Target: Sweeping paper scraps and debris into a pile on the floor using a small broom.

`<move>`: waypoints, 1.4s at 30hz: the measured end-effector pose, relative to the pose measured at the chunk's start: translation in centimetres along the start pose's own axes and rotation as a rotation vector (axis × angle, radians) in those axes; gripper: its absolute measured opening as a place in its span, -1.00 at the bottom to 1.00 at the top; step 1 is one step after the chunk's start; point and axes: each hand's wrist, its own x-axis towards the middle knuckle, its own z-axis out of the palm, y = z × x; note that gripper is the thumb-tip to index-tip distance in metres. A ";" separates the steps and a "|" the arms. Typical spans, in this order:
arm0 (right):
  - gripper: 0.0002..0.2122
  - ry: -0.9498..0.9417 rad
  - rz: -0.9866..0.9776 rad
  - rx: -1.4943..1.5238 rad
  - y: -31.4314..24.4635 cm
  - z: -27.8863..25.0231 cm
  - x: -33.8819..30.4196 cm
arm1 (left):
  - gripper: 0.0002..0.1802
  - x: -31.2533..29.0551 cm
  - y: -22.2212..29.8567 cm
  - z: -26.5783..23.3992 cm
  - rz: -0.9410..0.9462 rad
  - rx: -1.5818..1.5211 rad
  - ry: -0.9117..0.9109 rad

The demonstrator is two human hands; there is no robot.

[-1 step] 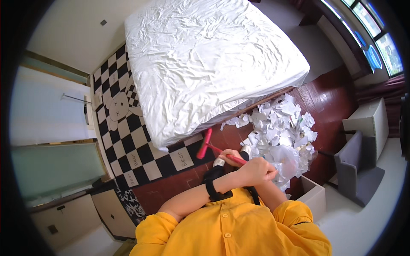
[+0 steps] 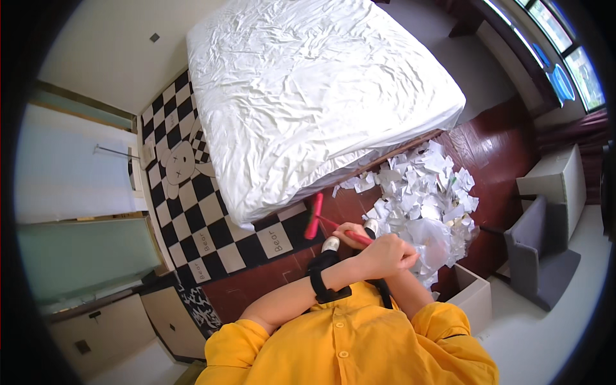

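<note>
A red long-handled broom [image 2: 314, 217] slants down to the left, its head close to the floor beside the bed's near corner. My forearms cross. My left hand [image 2: 387, 255], with a black band on its wrist, is closed around the upper end of the handle. Lower on the handle, my right hand [image 2: 351, 233] is wrapped around it, its wrist partly hidden behind the left one. To the right of the broom lies a heap of torn white paper [image 2: 417, 183] on the floor. A clear plastic bag [image 2: 428, 240] rests on the near part of the heap.
A bed [image 2: 321, 109] with a wrinkled white sheet fills the far middle. Left of it lies a black-and-white checked mat [image 2: 212, 221]. A whitish open box [image 2: 471, 292], a grey chair [image 2: 539, 253] and a pale cabinet [image 2: 555, 176] stand to the right. My shoe [image 2: 331, 244] is near the broom.
The broom head has shifted slightly to the right. Both hands keep their hold on the handle, and the paper heap looks the same.
</note>
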 end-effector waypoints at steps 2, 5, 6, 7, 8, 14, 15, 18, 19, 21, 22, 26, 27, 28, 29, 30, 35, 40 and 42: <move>-0.87 0.112 0.017 -0.067 1.7 -3.3 -0.3 | -0.67 2.4 -0.4 1.1 0.056 -0.056 0.058; -0.86 0.271 0.045 -0.182 3.1 -9.4 -0.5 | -0.65 6.6 0.4 2.9 0.178 -0.052 0.049; -0.86 0.326 0.046 -0.225 3.3 -11.5 0.0 | -0.65 8.2 0.8 3.4 0.194 -0.057 0.007; -0.86 0.385 0.037 -0.288 3.2 -13.4 0.0 | -0.65 9.6 1.3 3.8 0.222 -0.073 -0.020; -0.86 0.389 0.135 -0.344 3.0 -15.3 0.1 | -0.65 10.7 1.9 4.3 0.255 -0.097 -0.044; -0.82 0.467 0.141 -0.420 0.0 -20.9 -0.8 | -0.69 11.2 6.7 4.8 0.317 -0.054 -0.237; -0.82 0.465 0.165 -0.385 -0.7 -20.5 -1.5 | -0.69 10.8 7.8 4.9 0.372 -0.040 -0.233; -0.83 0.426 0.181 -0.235 -1.6 -18.0 -2.7 | -0.72 10.1 9.8 5.7 0.397 -0.066 -0.275; -0.83 0.406 0.184 -0.184 -1.5 -16.9 -2.9 | -0.72 10.1 9.8 6.1 0.404 -0.096 -0.282; -0.83 0.357 0.149 -0.105 -0.2 -15.4 -3.2 | -0.74 10.7 8.6 7.1 0.290 -0.046 -0.336; -0.84 0.329 0.111 -0.079 1.0 -14.6 -2.6 | -0.74 10.9 7.6 7.6 0.253 -0.038 -0.339; -0.83 0.192 0.036 -0.145 4.6 -14.5 -3.2 | -0.76 10.1 3.9 10.0 0.200 0.111 -0.479; -0.82 0.229 0.176 -0.268 4.9 -15.1 -4.2 | -0.76 10.1 3.5 10.4 0.226 0.092 -0.460; -0.83 0.266 0.125 -0.214 5.2 -15.9 -4.4 | -0.76 10.2 3.3 10.7 0.216 0.091 -0.506; -0.83 0.283 0.124 -0.235 5.2 -16.8 -4.6 | -0.75 10.4 3.4 10.8 0.234 0.060 -0.443; -0.83 0.301 0.129 -0.292 5.0 -17.7 -4.8 | -0.75 10.7 3.7 10.8 0.220 0.045 -0.447; -0.81 0.354 0.149 -0.342 1.8 -20.7 -5.3 | -0.70 11.7 7.1 9.2 0.329 -0.031 -0.344; -0.82 0.435 0.150 -0.189 0.6 -17.3 -4.9 | -0.71 10.6 8.2 10.0 0.345 0.053 -0.492; -0.83 0.436 0.095 -0.077 2.0 -15.2 -4.0 | -0.71 11.0 6.8 11.1 0.280 0.092 -0.517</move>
